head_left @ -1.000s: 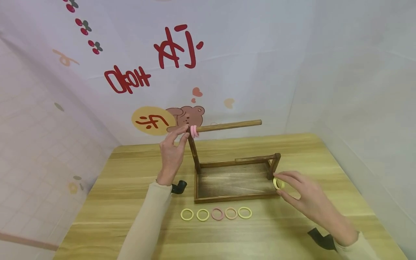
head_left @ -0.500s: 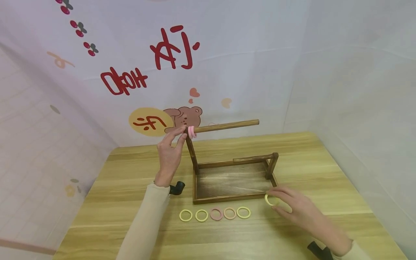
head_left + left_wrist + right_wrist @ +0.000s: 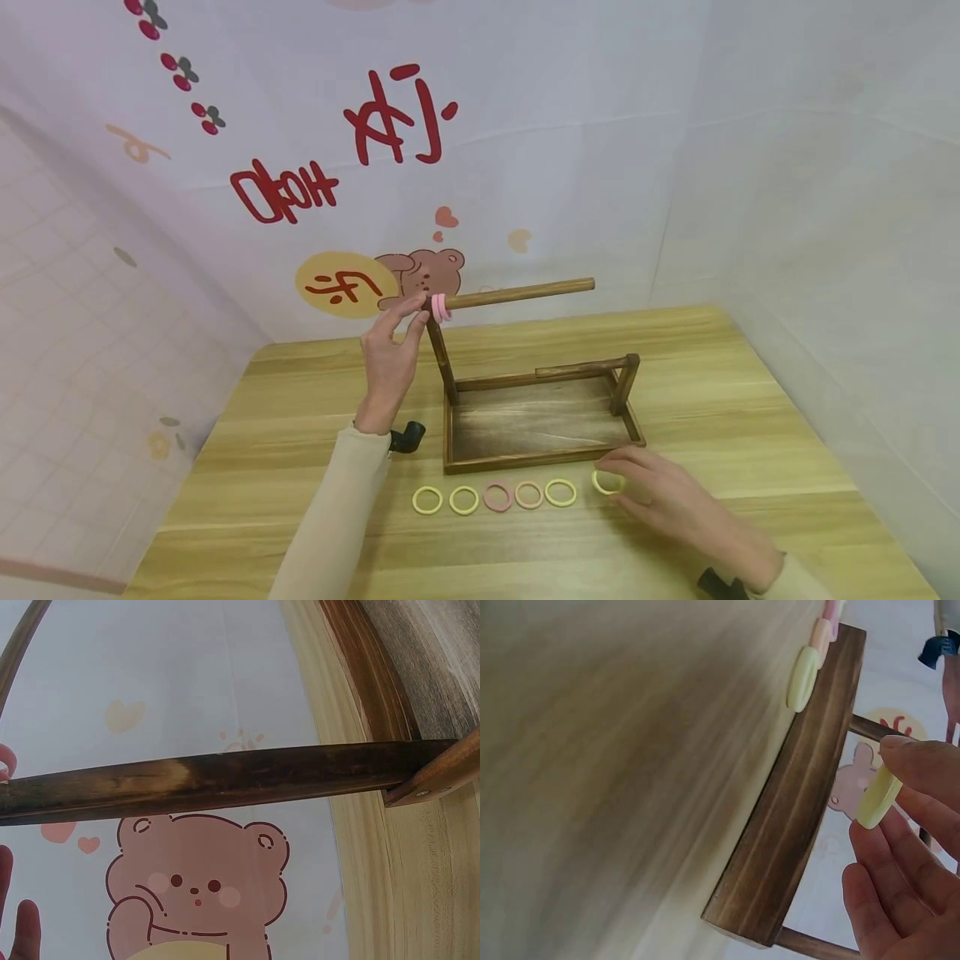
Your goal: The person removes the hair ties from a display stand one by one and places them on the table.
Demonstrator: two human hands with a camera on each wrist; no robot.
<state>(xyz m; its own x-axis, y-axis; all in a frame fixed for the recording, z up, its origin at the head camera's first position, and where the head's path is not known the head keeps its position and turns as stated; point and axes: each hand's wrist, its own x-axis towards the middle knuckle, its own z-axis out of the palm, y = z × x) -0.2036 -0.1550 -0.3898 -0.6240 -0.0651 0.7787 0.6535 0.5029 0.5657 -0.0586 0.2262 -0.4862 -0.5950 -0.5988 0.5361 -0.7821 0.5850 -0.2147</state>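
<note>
A dark wooden stand (image 3: 543, 457) has a tall post at its left with a long rod (image 3: 525, 293) on top, and a short post with a shorter rod (image 3: 581, 367) at its right. My left hand (image 3: 388, 358) pinches the top of the tall post (image 3: 225, 780), right beside two or so pink rings (image 3: 440, 308) hanging on the long rod. Between thumb and fingers, my right hand (image 3: 663, 500) holds a yellow ring (image 3: 880, 799) just above the table, in front of the stand's right corner. In the left wrist view only some fingertips (image 3: 27, 934) show.
In front of the stand lies a row of several rings: yellow ones (image 3: 427, 501), a pink one (image 3: 498, 497) and a peach one (image 3: 528, 495). Patterned white cloth (image 3: 585, 150) closes off the table's back and sides.
My right hand has carried the yellow ring from beside the stand's right end leftward and toward me, level with the row's right end. My left hand has stayed at the post top.
</note>
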